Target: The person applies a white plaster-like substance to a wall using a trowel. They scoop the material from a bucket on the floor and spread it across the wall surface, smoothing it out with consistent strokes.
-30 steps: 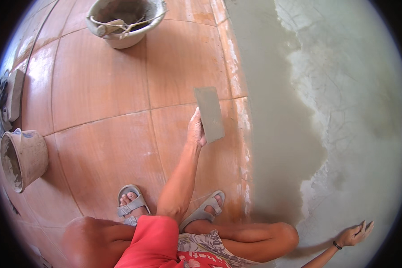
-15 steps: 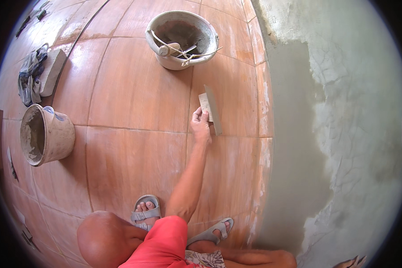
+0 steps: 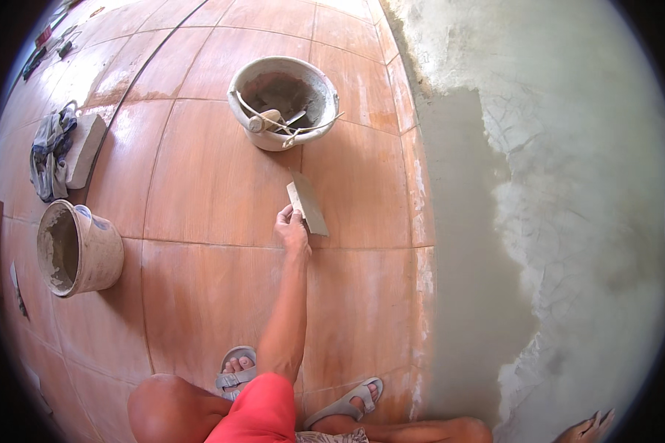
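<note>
Trowel [image 3: 313, 210] is over the tiles [image 3: 207, 292], near the roped bucket [image 3: 275, 144] — clamped in the left hand's [image 3: 293, 230] fingers; right hand [image 3: 585, 428] looks bare, fingers loosely apart. Probably a between-strokes step; another pass calls for flat contact with the wet-looking plaster [image 3: 469, 280].

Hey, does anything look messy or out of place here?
Yes: whitish smears streak the border tiles beside the ragged-edged grey plaster. They look odd against the cleaner orange-brown floor tiles.

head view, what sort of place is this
Probably a building site or room under renovation: there is damp-looking grey plaster, a mortar-smeared bucket on the tiled floor, and a plastering float in the left hand.
</note>
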{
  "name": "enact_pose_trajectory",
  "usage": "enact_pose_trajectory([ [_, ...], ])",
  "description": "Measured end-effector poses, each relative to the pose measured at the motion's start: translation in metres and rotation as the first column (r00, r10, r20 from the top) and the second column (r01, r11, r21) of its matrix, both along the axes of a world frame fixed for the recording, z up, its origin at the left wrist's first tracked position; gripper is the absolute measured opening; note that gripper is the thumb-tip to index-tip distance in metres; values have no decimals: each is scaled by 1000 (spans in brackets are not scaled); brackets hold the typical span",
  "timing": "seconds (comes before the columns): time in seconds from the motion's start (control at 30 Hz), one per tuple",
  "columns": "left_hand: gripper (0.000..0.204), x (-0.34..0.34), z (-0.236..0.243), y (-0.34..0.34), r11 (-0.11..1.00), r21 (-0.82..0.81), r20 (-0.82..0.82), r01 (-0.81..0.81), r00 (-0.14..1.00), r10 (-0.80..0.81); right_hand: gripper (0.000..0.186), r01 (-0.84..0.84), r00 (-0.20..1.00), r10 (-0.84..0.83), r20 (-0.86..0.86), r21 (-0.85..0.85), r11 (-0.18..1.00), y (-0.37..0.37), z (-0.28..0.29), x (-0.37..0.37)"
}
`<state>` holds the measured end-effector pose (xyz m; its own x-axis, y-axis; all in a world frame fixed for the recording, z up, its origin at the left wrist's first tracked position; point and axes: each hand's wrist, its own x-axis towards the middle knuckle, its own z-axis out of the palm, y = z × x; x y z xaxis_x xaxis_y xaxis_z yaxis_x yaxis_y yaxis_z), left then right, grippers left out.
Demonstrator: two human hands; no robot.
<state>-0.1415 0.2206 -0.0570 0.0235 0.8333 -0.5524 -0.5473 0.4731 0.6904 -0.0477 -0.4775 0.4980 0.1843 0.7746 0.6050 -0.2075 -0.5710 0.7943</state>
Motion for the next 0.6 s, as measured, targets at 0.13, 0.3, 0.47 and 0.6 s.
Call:
enact_pose_trajectory([
  [0.13,27,-27,31,2,974,-170,91,148,987,-135,45,144,990,-143,-9,49,988,58,-8,-11],
  [0.3,35,-62,86,-8,946,303,-624,112,774,108,44,4,1000,-4,-16,-15,1000,66,-4,-16],
  [0.47,34,-52,158,-30,881,469,-348,66,931,115,43,117,993,-117,34,-3,993,56,-9,-7],
  [0.6,30,-29,193,-58,831,550,-165,82,986,12,41,113,993,-113,46,13,994,60,-16,5],
])
